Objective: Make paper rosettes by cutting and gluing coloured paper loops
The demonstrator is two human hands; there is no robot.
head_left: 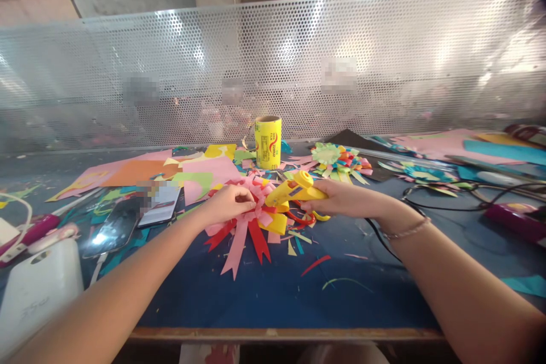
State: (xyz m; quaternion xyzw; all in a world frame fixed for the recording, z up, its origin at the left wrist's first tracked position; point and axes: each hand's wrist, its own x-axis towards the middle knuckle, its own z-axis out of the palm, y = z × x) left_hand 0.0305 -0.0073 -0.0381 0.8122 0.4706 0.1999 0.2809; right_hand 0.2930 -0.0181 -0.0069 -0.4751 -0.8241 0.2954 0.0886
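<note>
A pink and red paper flower (251, 210) with forked ribbon tails lies on the blue table. My left hand (232, 203) is at its upper left, fingers curled and pinched at the pink paper. My right hand (335, 198) is wrapped round a yellow glue gun (292, 189), whose nozzle points left over the flower, close to my left fingertips. Whether the nozzle touches the paper cannot be made out. Just right of the flower, partly under the gun, are red-handled scissors (301, 217).
Behind the flower stands a yellow cardboard tube (268, 143). A multicoloured paper flower (341, 160) lies right of it. Phones (113, 227), a white power bank (42, 278) and coloured paper (136, 173) are at left. Black cables (452, 205) run at right. A perforated metal screen (191, 79) closes the back.
</note>
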